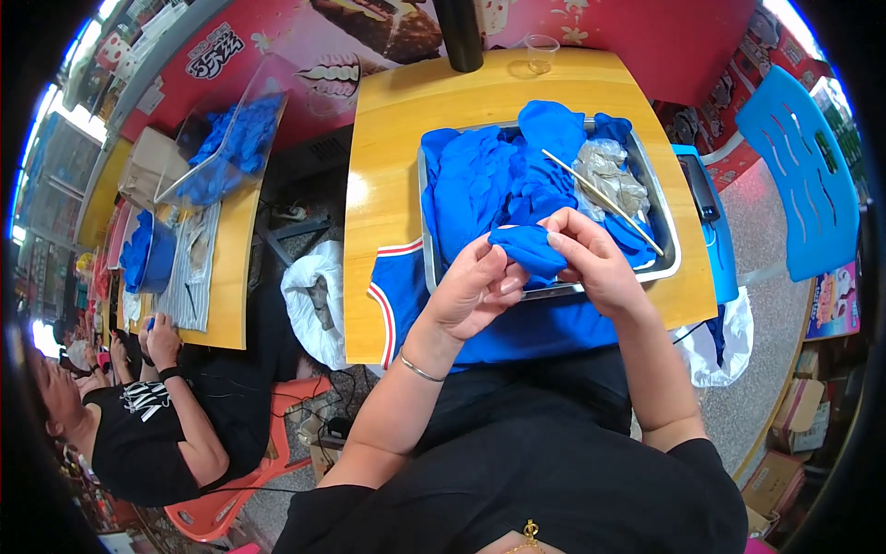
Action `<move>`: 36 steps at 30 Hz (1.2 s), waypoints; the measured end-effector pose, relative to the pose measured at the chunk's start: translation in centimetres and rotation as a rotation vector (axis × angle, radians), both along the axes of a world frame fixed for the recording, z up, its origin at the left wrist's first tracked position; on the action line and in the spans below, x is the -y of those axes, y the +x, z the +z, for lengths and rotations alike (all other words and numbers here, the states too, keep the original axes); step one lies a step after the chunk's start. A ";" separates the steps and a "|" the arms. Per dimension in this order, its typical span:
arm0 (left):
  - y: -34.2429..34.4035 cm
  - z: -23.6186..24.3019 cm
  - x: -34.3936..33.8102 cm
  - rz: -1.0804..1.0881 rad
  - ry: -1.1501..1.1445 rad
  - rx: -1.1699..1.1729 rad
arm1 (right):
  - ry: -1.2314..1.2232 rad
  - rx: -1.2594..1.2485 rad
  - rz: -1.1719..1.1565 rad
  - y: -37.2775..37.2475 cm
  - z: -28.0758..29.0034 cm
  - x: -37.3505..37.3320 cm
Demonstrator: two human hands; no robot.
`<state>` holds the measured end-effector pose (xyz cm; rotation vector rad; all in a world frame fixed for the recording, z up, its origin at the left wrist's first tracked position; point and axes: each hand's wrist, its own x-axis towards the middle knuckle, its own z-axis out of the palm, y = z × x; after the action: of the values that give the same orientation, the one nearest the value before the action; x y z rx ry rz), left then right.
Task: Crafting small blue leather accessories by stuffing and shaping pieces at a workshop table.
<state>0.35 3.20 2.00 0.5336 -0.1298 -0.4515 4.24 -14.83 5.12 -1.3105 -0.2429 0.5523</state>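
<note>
My left hand [480, 282] and my right hand [591, 254] pinch a small folded piece of blue fabric [531, 249] between them, over the near part of a metal tray [672, 231]. The tray is heaped with blue fabric pieces [471, 185], with a crumpled beige plastic bag [609, 180] at its right side and a thin pale stick [586, 185] lying diagonally across the heap. A blue cloth with red-and-white striped trim [397, 295] lies on the wooden table [397, 111] at the near left, partly under the tray.
A clear cup [540, 65] and dark cylinder [459, 37] stand at the table's back. Left, a co-worker [138, 425] sits at another table [231, 314] with tubs of blue pieces [221, 148]. A blue chair [798, 166] is at right; white sacks [309, 295] stand on the floor.
</note>
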 end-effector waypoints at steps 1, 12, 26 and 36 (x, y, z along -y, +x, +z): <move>-0.1 0.5 0.1 -0.002 0.017 -0.044 | -0.014 0.042 -0.014 0.0 -0.3 0.1; -0.3 2.6 1.5 0.745 1.109 0.749 | 0.000 0.044 -0.103 -0.5 -0.8 0.9; 0.1 0.3 2.2 0.671 0.822 0.601 | 0.445 -0.223 0.061 -0.9 -1.2 1.1; 0.5 -0.9 1.5 0.480 0.600 0.400 | 0.792 -0.487 0.102 -1.2 -2.4 0.9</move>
<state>0.87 1.75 1.10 1.2103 -0.2439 0.1057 3.07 -15.76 2.72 -0.3790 -0.1011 0.7440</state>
